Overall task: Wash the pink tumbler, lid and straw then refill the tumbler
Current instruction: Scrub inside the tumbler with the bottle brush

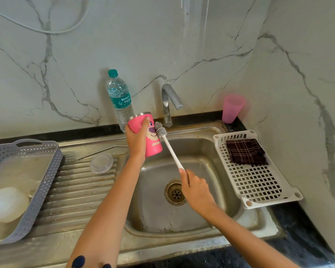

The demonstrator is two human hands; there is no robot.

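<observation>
Far left: grey perforated plastic basket (37,171) sat on the ribbed steel surface (75,190). Clear round lid (101,163) and thin metal straw (103,150) lay just right of it. Mid-frame, left hand (136,140) was wrapped round the pink cartoon-print steel tumbler (153,140), mouth up, over the steel sink (201,147) edge. The white-handled grey-bristled bottle brush (169,146) touched its side, with right hand (195,188) pinching the handle end above the drain (175,193).

White grey-veined marble walls (162,45) meeting in a corner, black countertop (298,229), white cable (46,32) looping across the wall
</observation>
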